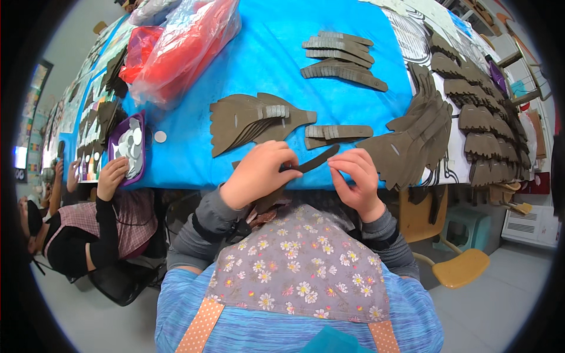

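Between my two hands runs a narrow dark brown strip (pixel 318 160), foam-like, with a rounded end. My left hand (pixel 262 173) is closed, its thumb and forefinger pinching the strip's lower end. At the upper end, the thumb and fingers of my right hand (pixel 359 181) come together close to the tip. Below my left hand hangs part of another brown piece (pixel 268 201), mostly hidden. Just beyond my hands lies a fanned pile of scallop-edged brown pieces (pixel 241 120), with grey tabs on top. A short stack of strips with grey ends (pixel 338 134) lies beside it.
More strip stacks (pixel 341 56) lie farther back on the blue table cover (pixel 271 53). Brown cut pieces (pixel 412 138) are heaped at right. At left are a red plastic bag (pixel 182 53) and a purple basket (pixel 141 120) of white pieces, with another person's hand (pixel 112 176) beside it.
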A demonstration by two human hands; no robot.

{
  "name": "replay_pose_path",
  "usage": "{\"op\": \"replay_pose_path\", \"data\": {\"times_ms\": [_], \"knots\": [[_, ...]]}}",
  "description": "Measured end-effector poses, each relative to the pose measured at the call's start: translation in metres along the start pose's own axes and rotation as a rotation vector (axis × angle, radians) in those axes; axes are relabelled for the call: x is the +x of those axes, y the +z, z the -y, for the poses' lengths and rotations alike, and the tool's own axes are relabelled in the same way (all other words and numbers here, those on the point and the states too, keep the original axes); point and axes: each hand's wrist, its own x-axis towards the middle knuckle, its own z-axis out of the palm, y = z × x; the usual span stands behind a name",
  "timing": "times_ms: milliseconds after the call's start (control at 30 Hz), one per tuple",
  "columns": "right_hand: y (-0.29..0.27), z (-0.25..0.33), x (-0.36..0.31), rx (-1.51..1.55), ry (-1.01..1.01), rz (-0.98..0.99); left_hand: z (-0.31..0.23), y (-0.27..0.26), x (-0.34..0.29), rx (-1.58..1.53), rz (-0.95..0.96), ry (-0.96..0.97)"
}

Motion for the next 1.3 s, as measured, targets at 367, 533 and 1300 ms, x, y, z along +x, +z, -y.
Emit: {"op": "replay_pose_path", "data": {"times_ms": [367,533,1300], "knots": [[0.009,0.028,0.056,0.460,0.351,0.017,-0.040,-0.035,0.020,-0.738,-0.257,-0.155],[0.005,0.021,0.068,0.460,0.297,0.006,-0.044,-0.029,0.030,-0.742,-0.369,-0.080],[-0.140,-0.041,0.063,-0.969,0.337,-0.516,0.023,-0.037,0.000,-0.291,-0.065,-0.178]]}}
